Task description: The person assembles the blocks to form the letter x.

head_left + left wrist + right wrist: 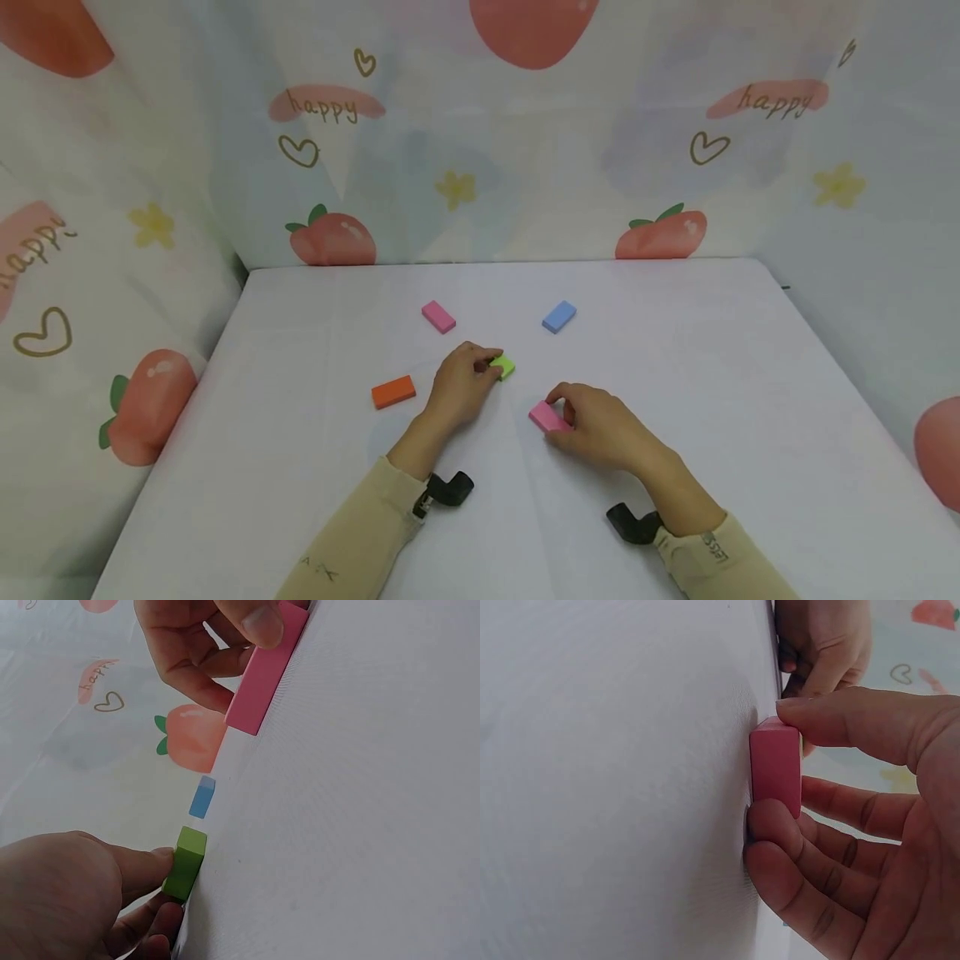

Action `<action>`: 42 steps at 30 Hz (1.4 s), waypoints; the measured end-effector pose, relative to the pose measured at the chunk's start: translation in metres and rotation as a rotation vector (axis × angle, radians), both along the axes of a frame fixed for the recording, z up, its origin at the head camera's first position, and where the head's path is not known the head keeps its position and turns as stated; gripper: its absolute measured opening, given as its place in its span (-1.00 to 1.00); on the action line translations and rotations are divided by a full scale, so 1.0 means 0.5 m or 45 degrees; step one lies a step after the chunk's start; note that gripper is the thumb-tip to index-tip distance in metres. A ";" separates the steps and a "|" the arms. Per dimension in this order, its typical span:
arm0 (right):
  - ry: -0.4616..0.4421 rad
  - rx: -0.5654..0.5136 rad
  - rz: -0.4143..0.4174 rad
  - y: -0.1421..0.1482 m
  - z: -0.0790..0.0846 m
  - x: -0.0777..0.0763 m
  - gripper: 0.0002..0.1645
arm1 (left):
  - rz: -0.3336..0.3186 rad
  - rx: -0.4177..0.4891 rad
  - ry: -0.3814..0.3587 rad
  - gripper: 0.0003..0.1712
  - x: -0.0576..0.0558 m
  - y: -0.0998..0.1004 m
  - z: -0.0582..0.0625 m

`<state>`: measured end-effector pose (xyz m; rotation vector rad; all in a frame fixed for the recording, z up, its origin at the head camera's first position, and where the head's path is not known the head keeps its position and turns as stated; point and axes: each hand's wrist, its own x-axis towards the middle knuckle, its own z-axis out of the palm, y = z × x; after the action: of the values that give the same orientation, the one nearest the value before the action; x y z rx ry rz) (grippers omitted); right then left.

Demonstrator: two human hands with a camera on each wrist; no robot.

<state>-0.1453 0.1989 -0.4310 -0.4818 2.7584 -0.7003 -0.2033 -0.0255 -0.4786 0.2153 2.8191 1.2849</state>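
Observation:
My left hand [461, 383] pinches a small green block [504, 367] between thumb and fingers near the middle of the table. In the left wrist view the green block [186, 862] lies at or very near the white surface. To the right and nearer, my right hand [600, 423] grips a pink block [548, 417] by its ends. Seen from the right wrist, thumb and fingertips hold that pink block [775, 766] at the tabletop. The two held blocks are apart. Part of the green block is hidden by the left fingers.
An orange block [393, 392] lies left of the left hand. Farther back are another pink block [438, 317] and a blue block [559, 317]. The white table [315, 475] meets a printed cloth backdrop [525, 167] at the back and sides.

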 end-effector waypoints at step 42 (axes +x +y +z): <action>0.008 -0.004 -0.052 -0.006 0.000 0.000 -0.52 | -0.016 0.012 0.050 -0.63 -0.003 -0.002 -0.009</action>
<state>-0.1453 0.1958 -0.4309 -0.4301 2.7808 -0.7142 -0.2047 -0.0267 -0.4834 0.2610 2.8399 1.3064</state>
